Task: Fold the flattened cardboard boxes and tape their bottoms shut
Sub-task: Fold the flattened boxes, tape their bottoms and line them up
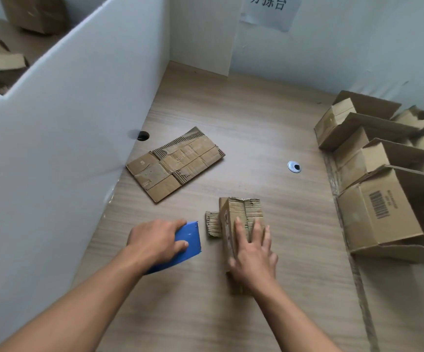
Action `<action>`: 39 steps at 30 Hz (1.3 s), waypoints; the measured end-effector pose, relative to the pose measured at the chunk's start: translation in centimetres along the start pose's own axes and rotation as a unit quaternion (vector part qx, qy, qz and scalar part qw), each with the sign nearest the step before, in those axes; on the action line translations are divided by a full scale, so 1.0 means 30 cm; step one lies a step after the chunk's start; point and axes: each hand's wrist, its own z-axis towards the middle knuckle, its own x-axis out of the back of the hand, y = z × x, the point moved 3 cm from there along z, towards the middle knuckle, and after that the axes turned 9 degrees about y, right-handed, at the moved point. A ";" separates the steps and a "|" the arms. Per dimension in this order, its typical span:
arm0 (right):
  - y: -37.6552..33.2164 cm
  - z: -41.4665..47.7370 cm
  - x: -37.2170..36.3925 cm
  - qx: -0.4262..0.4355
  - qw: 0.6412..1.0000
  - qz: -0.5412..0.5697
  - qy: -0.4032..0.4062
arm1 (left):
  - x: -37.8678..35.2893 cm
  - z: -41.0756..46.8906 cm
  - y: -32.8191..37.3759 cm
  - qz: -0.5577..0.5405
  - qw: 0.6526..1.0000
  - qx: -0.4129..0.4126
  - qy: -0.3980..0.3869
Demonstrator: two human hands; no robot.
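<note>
Cardboard box (pixel 246 212) on partitioned wooden table (pixel 256 123), right hand (pixel 254 252) flat on it; beside it, left hand (pixel 155 240) grips blue tool (pixel 190 235).

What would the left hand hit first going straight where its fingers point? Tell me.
Probably the side flap of the small box: the left hand, gripping the blue tool, points right toward it. Depth is unclear.

White partition (pixel 66 123) walls the left. Boxes (pixel 378 207) crowd the right. Open table (pixel 256 123) between, beyond a flat carton (pixel 175 163).
</note>
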 end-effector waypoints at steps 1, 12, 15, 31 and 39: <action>0.011 -0.005 0.001 0.007 1.000 -0.005 0.003 | 0.008 -0.007 -0.008 -0.007 1.000 0.001 0.003; 0.097 -0.011 -0.025 0.061 0.995 -0.076 0.019 | 0.019 -0.029 -0.011 -0.076 0.997 0.012 0.034; 0.122 -0.026 -0.051 0.056 0.994 -0.095 0.004 | 0.023 -0.026 -0.006 -0.072 0.996 0.010 0.043; 0.196 0.003 0.061 0.132 0.991 -0.014 -0.034 | 0.068 -0.042 0.026 -0.061 0.995 0.008 0.073; 0.094 0.096 0.138 0.284 0.951 -0.087 -0.087 | 0.104 -0.056 -0.007 -0.056 0.996 0.013 0.074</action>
